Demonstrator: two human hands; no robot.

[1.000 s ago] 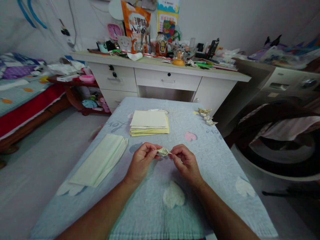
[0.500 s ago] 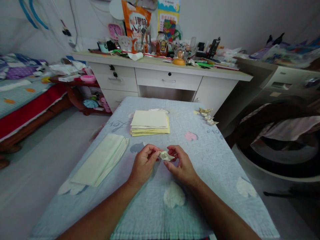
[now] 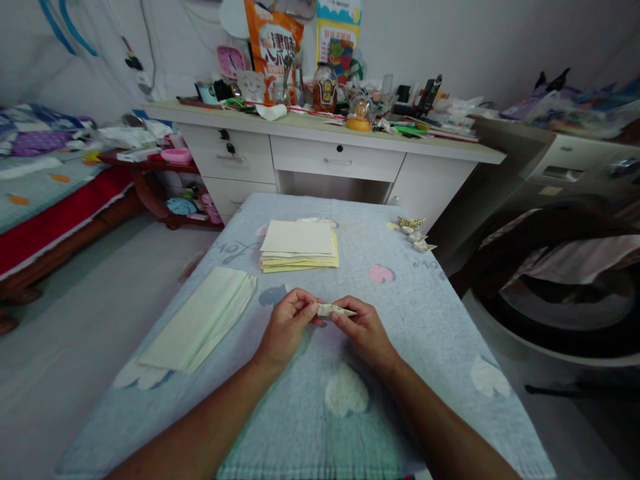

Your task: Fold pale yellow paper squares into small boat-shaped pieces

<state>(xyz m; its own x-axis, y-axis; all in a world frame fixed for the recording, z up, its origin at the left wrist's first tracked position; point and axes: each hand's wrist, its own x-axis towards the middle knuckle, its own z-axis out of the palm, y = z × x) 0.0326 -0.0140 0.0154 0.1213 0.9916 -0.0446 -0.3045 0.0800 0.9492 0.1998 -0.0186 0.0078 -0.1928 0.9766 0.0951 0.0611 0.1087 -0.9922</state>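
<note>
A small piece of folded pale paper (image 3: 327, 310) is held between my two hands above the cloth-covered table. My left hand (image 3: 290, 320) pinches its left end between thumb and fingers. On the other side, my right hand (image 3: 363, 327) grips it with the thumb in front and the fingers behind; a pointed tip sticks out past that thumb. Beyond my hands lies a stack of cream and yellow paper sheets (image 3: 300, 239). To the left rests a folded pale green sheet bundle (image 3: 200, 320). Several small folded paper pieces (image 3: 419, 239) sit at the table's far right edge.
The table wears a blue patterned cloth (image 3: 425, 373). A white desk (image 3: 340, 157) crowded with jars, bags and small items stands behind it. At right is a washing machine (image 3: 565, 267) with clothes at its door; at left, a bed (image 3: 55, 200) and a low wooden shelf (image 3: 145, 170).
The folded paper now looks flatter and narrower. My right hand has closed on it, its thumb moving up to press the front, while my left hand stays almost in place.
</note>
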